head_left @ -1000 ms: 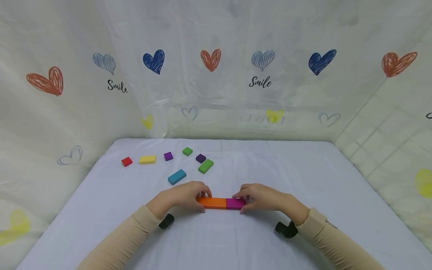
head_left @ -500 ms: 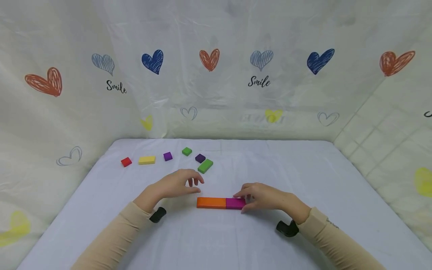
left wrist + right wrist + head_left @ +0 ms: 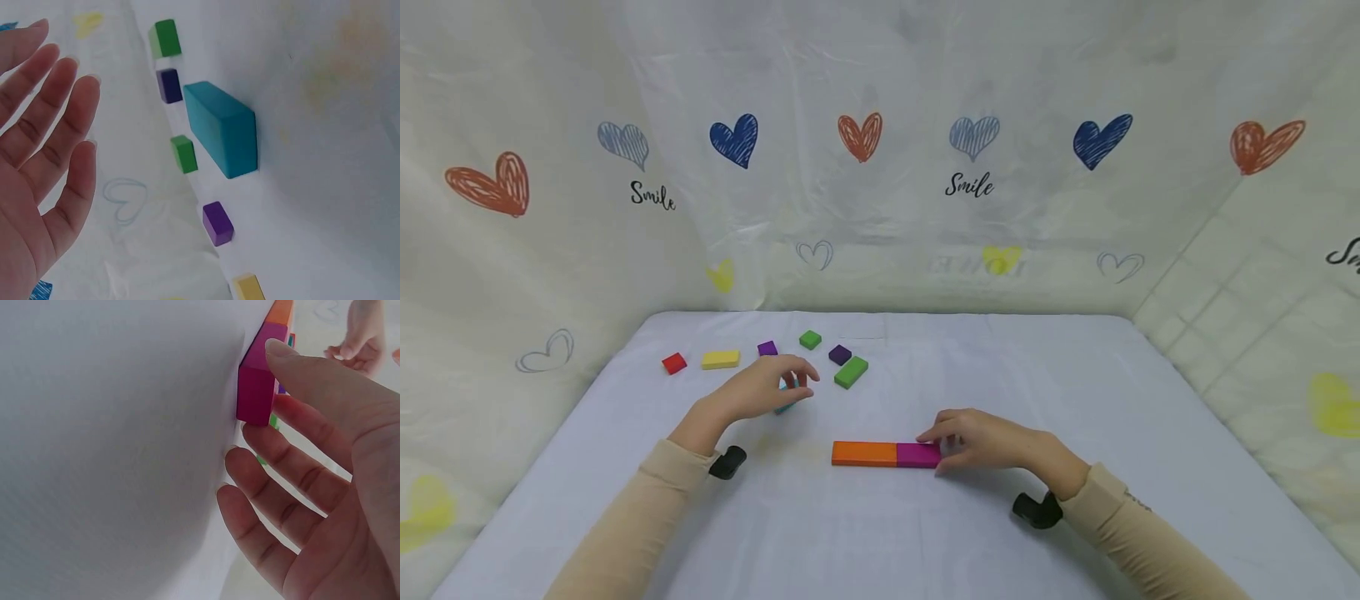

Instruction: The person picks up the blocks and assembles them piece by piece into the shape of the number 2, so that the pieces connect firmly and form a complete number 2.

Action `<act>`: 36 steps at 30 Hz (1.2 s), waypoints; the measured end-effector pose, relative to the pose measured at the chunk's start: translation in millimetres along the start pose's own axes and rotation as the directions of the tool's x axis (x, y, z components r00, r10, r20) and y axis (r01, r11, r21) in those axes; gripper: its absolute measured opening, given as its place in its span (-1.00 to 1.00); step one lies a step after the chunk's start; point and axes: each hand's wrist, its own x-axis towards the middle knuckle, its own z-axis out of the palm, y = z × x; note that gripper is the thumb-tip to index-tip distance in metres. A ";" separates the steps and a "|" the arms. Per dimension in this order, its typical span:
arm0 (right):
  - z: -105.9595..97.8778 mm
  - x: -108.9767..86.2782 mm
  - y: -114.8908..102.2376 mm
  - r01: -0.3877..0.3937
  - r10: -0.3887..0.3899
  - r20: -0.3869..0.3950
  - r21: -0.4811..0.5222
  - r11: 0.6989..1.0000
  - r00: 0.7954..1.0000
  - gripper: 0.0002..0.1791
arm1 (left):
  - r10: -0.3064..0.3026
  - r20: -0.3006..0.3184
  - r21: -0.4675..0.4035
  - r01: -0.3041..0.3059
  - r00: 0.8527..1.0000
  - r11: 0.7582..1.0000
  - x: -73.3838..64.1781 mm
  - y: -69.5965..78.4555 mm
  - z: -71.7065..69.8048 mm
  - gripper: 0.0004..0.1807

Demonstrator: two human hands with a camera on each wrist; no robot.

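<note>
My left hand (image 3: 763, 387) hovers over a teal block (image 3: 222, 131), fingers relaxed and holding nothing. In the head view the hand covers most of that block. On the white table, an orange block (image 3: 863, 453) and a magenta block (image 3: 916, 455) lie end to end in a straight bar. The magenta block's right end is between the thumb and index finger of my right hand (image 3: 992, 443), which pinches it across its long sides. The right wrist view shows the thumb (image 3: 284, 353) against the block and the other fingers loosely bent below.
Beyond the left hand lie a red block (image 3: 674, 363), a yellow block (image 3: 721, 359), a purple block (image 3: 767, 347) and a small green block (image 3: 810, 340). A dark purple block (image 3: 840, 355) sits behind a longer green block (image 3: 852, 372). A heart-printed sheet (image 3: 880, 200) hangs behind the table.
My left hand has let go of the orange block and moved away, up and left, to the teal block. My right hand stays at the magenta block.
</note>
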 end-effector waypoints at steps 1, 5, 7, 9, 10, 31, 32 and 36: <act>-0.1 -0.5 0.3 0.001 -0.001 -0.001 0.005 1.000 1.000 -0.55 | -0.008 -0.007 -0.005 0.008 1.000 1.000 0.0 -2.9 -2.0 -0.71; -0.8 -2.0 1.5 0.006 -0.006 -0.002 0.022 1.000 1.000 -0.54 | -0.052 -0.019 -0.020 0.052 0.998 0.998 1.5 -13.7 -8.2 -0.67; -0.8 -2.1 3.0 0.010 -0.010 -0.001 0.028 1.000 1.000 -0.53 | -0.082 -0.019 -0.030 0.081 0.996 0.996 2.4 -18.0 -10.1 -0.66; -0.9 -1.7 4.3 0.010 -0.010 0.003 0.031 0.999 1.000 -0.53 | -0.105 -0.021 -0.035 0.104 0.994 0.994 3.2 -22.2 -10.8 -0.66; -0.9 -1.5 4.8 0.009 -0.009 0.004 0.031 0.999 1.000 -0.53 | -0.114 -0.021 -0.038 0.113 0.993 0.993 3.4 -24.0 -11.1 -0.66; -1.4 -1.2 7.1 -0.006 0.005 0.016 0.042 0.999 1.000 -0.54 | -0.301 0.079 -0.047 0.306 0.950 0.951 16.9 -55.9 -7.0 -0.53; -1.3 -1.0 7.0 -0.007 0.006 0.016 0.041 0.999 1.000 -0.54 | -0.299 0.088 -0.039 0.304 0.950 0.952 17.5 -56.1 -6.7 -0.52; -0.5 -0.2 7.6 -0.006 0.005 0.019 0.035 0.999 1.000 -0.54 | -0.294 0.121 -0.015 0.298 0.948 0.954 18.5 -54.5 -5.0 -0.46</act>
